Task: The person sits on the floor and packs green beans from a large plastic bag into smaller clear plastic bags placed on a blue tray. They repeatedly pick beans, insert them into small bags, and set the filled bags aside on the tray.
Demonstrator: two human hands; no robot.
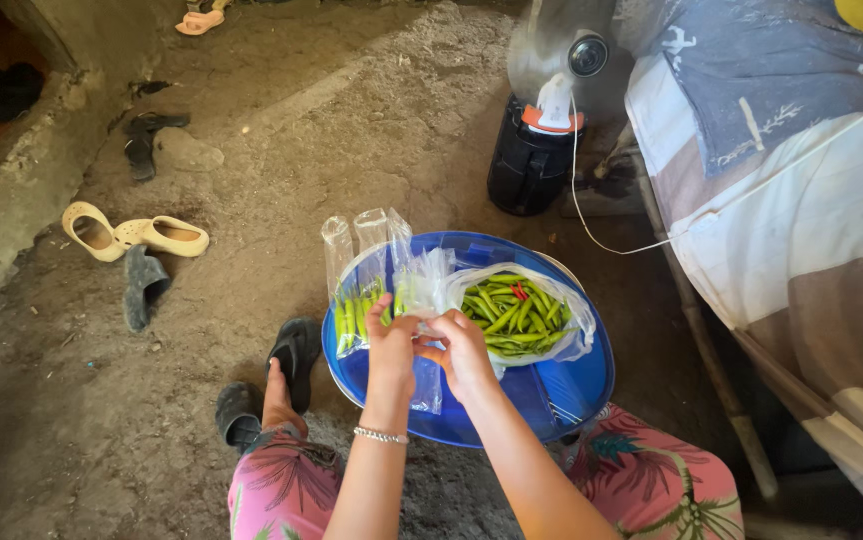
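Hands (429, 350) — one clear bag (429, 290)

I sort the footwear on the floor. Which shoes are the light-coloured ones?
The cream pair of clogs at the left. The slipper beside it and the sandals further up are dark.

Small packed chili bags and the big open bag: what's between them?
In the head view, a clear plastic bag, pinched by left hand and right hand, over the blue basin.

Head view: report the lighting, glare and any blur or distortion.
Head view: daylight is strong at right, washing out the patchwork cloth; the clear plastic bag of green chillies glints; the left hand and right hand are sharp; the edges bend as through a wide lens.
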